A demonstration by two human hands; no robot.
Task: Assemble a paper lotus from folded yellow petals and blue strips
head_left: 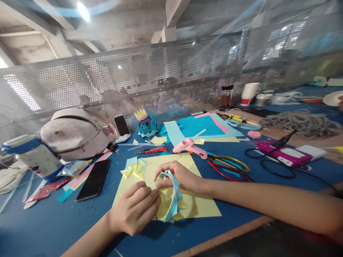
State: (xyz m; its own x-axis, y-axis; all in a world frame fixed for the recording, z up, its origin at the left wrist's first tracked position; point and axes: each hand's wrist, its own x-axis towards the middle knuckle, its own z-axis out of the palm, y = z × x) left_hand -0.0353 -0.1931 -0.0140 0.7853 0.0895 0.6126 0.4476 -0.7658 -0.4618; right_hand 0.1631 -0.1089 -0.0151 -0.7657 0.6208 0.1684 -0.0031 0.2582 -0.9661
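Observation:
A ring of folded paper (175, 200), light blue with yellow points, stands tilted over a yellow sheet (206, 207). My left hand (136, 208) is closed at the ring's left side, its fingertips partly hidden behind the knuckles. From the far side my right hand (182, 175) grips the ring's upper edge, with fingers curled around it. Small folded yellow paper pieces (134, 169) lie on the sheet's upper left, beside bits of light blue paper. Just beyond my right hand rests a pink glue gun (190, 147) with a clear stick in its back.
Scissors (230, 167) and red-handled pliers (151, 150) lie behind the hands. A black phone (93, 179) and backpack (77, 134) are at left. At the back stands a layered paper flower (147, 125). A purple device (284, 152) with black cable sits right.

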